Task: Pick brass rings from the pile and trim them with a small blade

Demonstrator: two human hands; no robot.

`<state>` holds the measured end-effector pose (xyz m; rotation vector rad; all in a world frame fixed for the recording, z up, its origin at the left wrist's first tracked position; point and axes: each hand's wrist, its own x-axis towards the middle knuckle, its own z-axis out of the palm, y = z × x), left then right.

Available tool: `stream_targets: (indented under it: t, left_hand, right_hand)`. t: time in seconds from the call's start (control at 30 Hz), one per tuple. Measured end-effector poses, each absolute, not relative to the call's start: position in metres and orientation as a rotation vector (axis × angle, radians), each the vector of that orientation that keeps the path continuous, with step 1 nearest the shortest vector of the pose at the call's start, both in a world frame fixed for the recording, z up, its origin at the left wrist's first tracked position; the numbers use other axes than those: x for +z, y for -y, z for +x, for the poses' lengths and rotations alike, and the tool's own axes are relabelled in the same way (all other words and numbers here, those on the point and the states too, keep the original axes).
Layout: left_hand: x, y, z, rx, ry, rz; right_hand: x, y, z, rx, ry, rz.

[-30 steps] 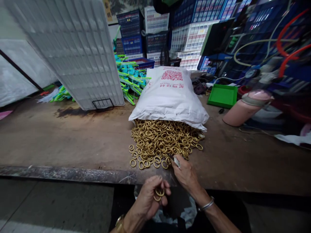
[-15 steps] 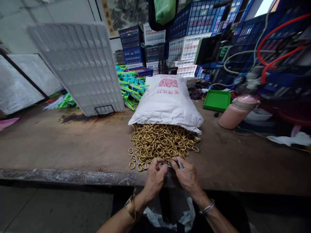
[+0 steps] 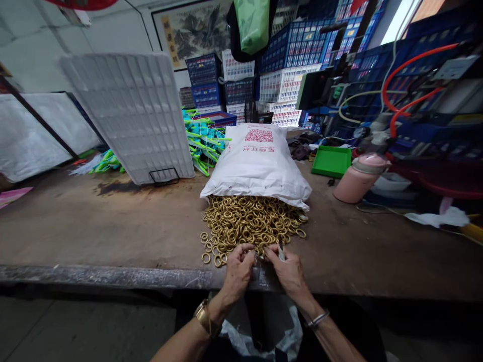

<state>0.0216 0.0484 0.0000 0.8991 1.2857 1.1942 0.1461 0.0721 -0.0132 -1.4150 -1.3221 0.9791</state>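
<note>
A heap of brass-coloured rings (image 3: 252, 221) spills from the mouth of a white printed sack (image 3: 260, 166) onto the table. At the heap's front edge my left hand (image 3: 238, 269) is closed, thumb against forefinger; what it pinches is too small to make out. My right hand (image 3: 289, 271) is closed too, a few centimetres to the right. Between its fingers sits a small tool with a pale grey handle and a dark tip (image 3: 281, 252). The fingertips of both hands touch or nearly touch the nearest rings. A few loose rings lie left of my left hand.
A ribbed white panel (image 3: 132, 115) leans upright at the left, before green and turquoise plastic pieces (image 3: 206, 141). To the right stand a green tray (image 3: 331, 161) and a pink bottle (image 3: 358, 181). Below the table's front edge (image 3: 94, 276) hangs a plastic bag (image 3: 245, 342). Crates (image 3: 290, 83) are stacked behind.
The camera view has tilted up slightly and turned. My hands have drawn a little further apart, and the pale metallic ring-like thing between them no longer shows clearly.
</note>
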Motion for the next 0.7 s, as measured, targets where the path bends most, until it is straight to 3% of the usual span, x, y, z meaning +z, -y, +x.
stream_targets:
  t: [0.2, 0.47, 0.7]
  left_hand:
    - [0.01, -0.048, 0.028, 1.293, -1.173, 0.966]
    - [0.005, -0.046, 0.015, 1.235, -1.427, 1.505]
    - [0.001, -0.046, 0.009, 1.213, -1.289, 1.355]
  right_hand:
    - [-0.007, -0.066, 0.138, 1.048, 1.393, -1.41]
    - [-0.012, -0.067, 0.141, 0.79, 1.752, -1.358]
    - [-0.003, -0.065, 0.132, 1.033, 1.65, -1.332]
